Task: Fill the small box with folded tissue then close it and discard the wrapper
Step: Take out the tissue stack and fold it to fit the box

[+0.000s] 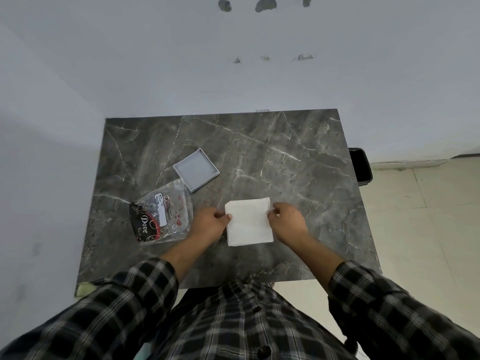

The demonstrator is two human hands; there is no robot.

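Left of the left hand, the clear wrapper (162, 214) lies flat on the marble table (285, 157), with the open grey box (196, 169) just beyond it. The left hand (209, 224) pinches the folded tissue (248, 221) at its left edge, and the right hand (287, 221) pinches the right edge.

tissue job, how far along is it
Done: the white folded tissue stack is out of the clear plastic wrapper. In hand: left hand and right hand grip its side edges. Left: the shallow grey square box lies empty, no lid visible; wrapper still on the marble table.
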